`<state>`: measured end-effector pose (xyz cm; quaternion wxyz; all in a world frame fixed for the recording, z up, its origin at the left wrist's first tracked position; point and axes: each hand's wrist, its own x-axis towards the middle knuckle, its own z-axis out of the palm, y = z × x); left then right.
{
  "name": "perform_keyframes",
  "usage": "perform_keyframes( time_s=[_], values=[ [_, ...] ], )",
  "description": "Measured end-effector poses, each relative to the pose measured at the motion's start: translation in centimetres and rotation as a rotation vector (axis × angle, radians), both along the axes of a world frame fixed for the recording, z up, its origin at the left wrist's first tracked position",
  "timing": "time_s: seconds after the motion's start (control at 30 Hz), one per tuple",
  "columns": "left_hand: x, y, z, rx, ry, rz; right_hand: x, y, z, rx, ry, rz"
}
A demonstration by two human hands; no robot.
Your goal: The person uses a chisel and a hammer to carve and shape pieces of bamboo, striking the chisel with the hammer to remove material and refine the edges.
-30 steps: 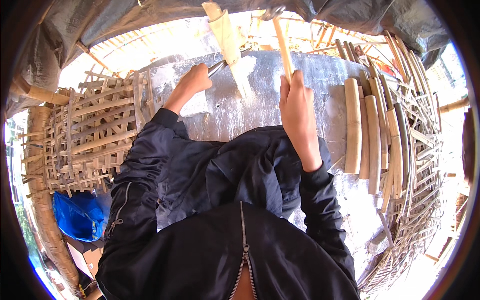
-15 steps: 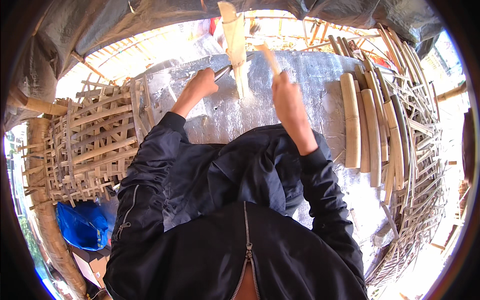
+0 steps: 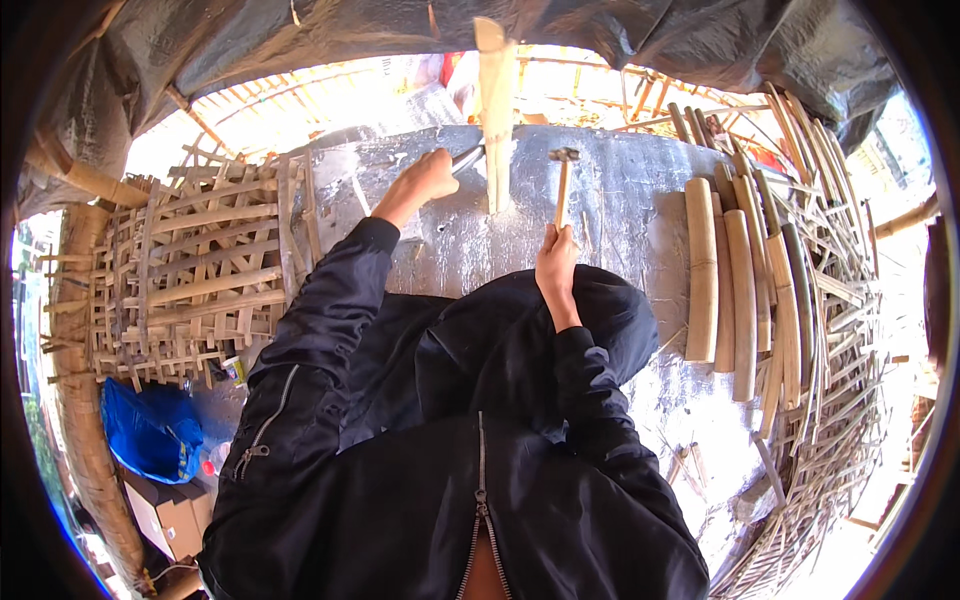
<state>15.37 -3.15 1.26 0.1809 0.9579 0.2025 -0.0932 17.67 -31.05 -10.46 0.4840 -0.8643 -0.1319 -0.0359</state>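
Observation:
My left hand [image 3: 428, 180] is closed round the handle of a knife [image 3: 467, 158], whose dark blade points up and right to the bamboo piece. The handle is hidden in the fingers. This pale split bamboo piece [image 3: 495, 110] stands upright on the grey sheet. The blade meets its side, but how deep it sits in the bamboo I cannot tell. In my right hand [image 3: 556, 265] is a hammer [image 3: 563, 190], gripped low on its wooden handle. Its small metal head is up, to the right of the bamboo and apart from it.
Cut bamboo lengths [image 3: 735, 290] lie side by side on the right, with a heap of thin strips [image 3: 845, 300] beyond. A woven bamboo lattice [image 3: 215, 250] stands on the left above a blue bag [image 3: 150, 430] and a cardboard box [image 3: 170, 515]. Dark plastic sheeting [image 3: 390, 30] hangs overhead.
My right hand and the hammer have come down and nearer to me, away from the bamboo's side. The left hand stays by the bamboo with the knife. The whole view has shifted slightly.

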Motion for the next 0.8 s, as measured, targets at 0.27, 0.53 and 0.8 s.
perform_keyframes(
  time_s=[0.27, 0.53, 0.8],
  values=[
    [0.0, 4.9, 1.0, -0.29, 0.197, 0.097, 2.1, 0.3, -8.9, -0.208, 0.361, -0.084],
    [0.3, 1.9, -0.1, -0.236, 0.201, 0.063, 1.9, 2.4, -5.2, -0.076, 0.786, -0.074],
    [-3.0, 2.9, 1.9, -0.136, 0.175, 0.04, 1.8, -0.4, -0.1, -0.069, 0.18, 0.152]
  ],
)
